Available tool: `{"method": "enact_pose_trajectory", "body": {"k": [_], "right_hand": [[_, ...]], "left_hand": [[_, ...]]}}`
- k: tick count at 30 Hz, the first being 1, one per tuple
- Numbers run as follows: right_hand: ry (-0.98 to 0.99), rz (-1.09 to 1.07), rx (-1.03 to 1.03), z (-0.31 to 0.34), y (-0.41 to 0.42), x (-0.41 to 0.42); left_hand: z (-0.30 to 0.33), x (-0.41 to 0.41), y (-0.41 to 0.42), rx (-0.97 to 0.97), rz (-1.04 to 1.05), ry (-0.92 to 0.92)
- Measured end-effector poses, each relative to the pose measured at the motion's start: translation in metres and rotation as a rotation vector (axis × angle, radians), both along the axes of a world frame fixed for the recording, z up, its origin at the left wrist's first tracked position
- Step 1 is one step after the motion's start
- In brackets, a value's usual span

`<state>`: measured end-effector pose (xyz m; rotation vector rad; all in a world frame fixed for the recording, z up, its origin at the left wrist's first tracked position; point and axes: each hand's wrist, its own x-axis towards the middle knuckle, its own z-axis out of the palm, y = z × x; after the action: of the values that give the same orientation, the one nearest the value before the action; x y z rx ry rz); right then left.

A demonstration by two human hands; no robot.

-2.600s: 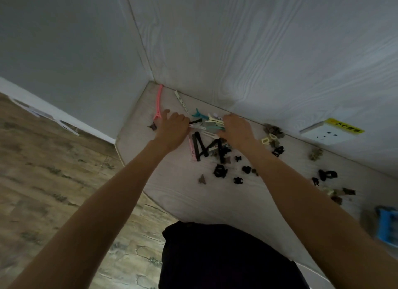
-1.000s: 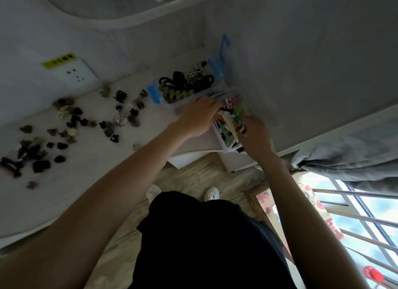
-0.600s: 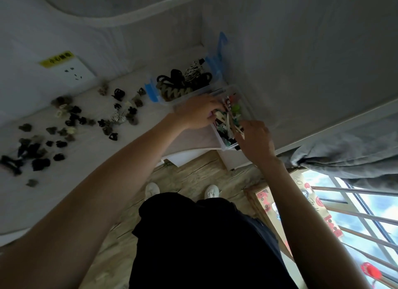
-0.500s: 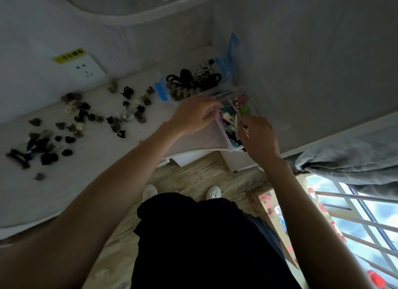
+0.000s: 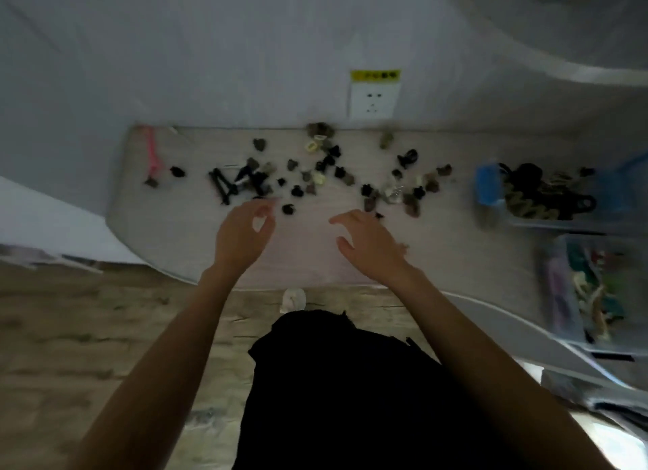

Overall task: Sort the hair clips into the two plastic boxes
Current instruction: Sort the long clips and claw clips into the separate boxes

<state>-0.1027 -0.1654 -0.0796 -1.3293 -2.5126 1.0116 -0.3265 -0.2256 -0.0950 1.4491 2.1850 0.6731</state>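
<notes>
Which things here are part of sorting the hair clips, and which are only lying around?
For the job:
- loose hair clips on the table
- pink clip
- far box with blue latches
- near box
- left hand, right hand, both empty

Just there:
- wall socket
- yellow label

Dim, soft overall (right edge motion-smeared), wide-angle bending at edges.

home room; wood-look floor (image 5: 87, 329); wall socket (image 5: 373, 98); pale desk (image 5: 315, 252)
</notes>
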Motion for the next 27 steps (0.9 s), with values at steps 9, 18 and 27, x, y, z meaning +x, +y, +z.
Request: {"method": "enact_pose_trajectory", "body": {"k": [9, 18, 27], "right_hand": [[-0.114, 0.075, 0.184, -0.035, 0.027, -0.160], [-0.172, 0.080, 0.222, -0.043, 0.032, -0.165], [-0.288, -0.063, 0.306, -0.043, 0.049, -0.132]], "left_hand": [[-0.019, -0.177, -0.009, -0.126, 0.401, 0.048], [-0.037, -0.232, 0.050, -0.172, 0.323, 0.061], [-0.039, -0.243, 0.083, -0.168, 0.301, 0.151]]}}
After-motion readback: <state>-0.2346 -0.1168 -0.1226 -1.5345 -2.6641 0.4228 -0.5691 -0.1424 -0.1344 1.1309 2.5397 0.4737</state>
